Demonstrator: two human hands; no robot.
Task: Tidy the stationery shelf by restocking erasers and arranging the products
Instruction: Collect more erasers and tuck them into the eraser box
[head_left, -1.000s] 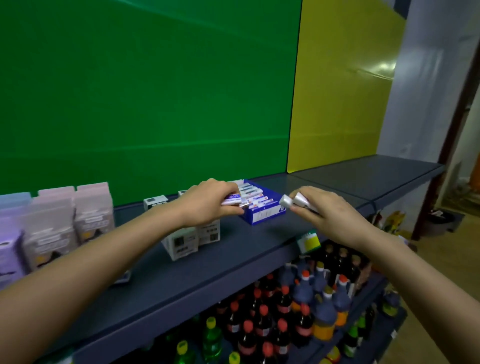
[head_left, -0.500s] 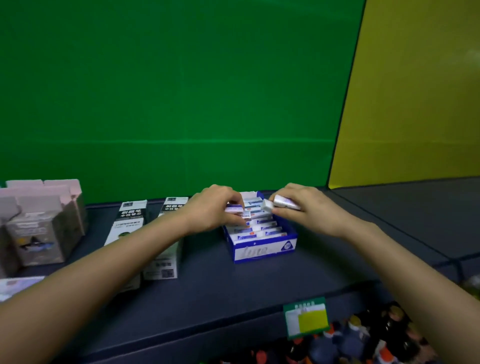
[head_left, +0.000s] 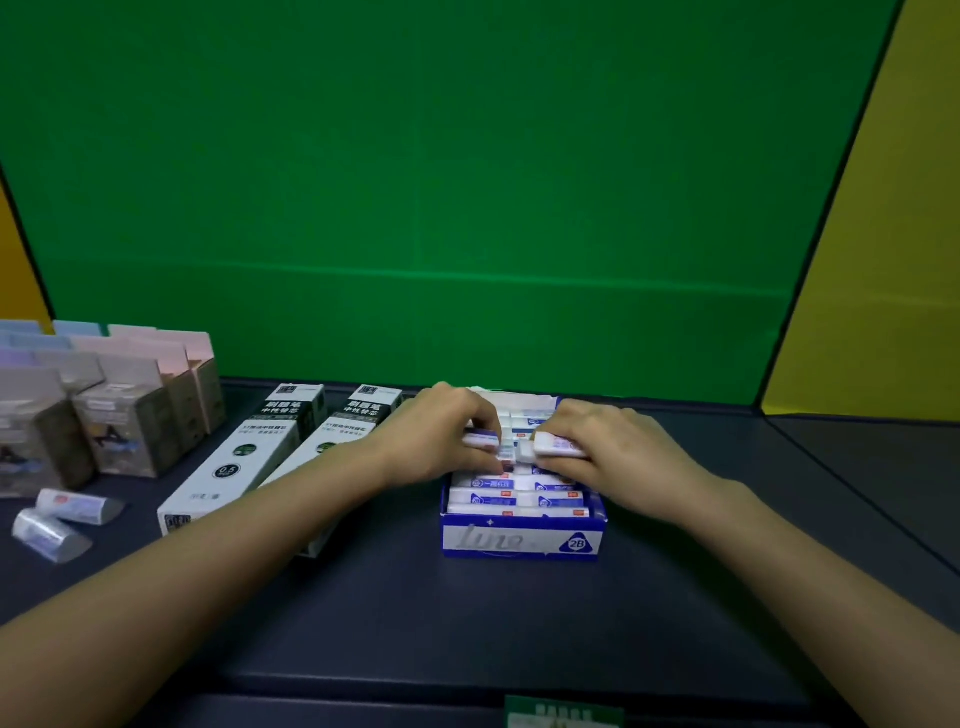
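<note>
Blue box (head_left: 522, 540): left hand (head_left: 436, 441), right hand (head_left: 618, 457) pinching erasers (head_left: 558, 446).

Lighting dim and even, with no hard shadows. Wide-angle bending at the edges. Slight softness throughout; faint sheen on the green backdrop (head_left: 467, 208).

SHOP, STATIONERY AISLE: A dark retail shelf (head_left: 519, 623), backed by a green panel (head_left: 415, 182) and flanked by yellow panels (head_left: 883, 260), carries stock set out for sale. A blue display box (head_left: 519, 543) marked 2B holds rows of wrapped erasers (head_left: 514, 499). Just beside it lie two long pen-refill cartons (head_left: 249, 457), with pastel product boxes (head_left: 130, 415) ranked at far left. A green label (head_left: 563, 714) sits at the shelf's front edge.
</note>
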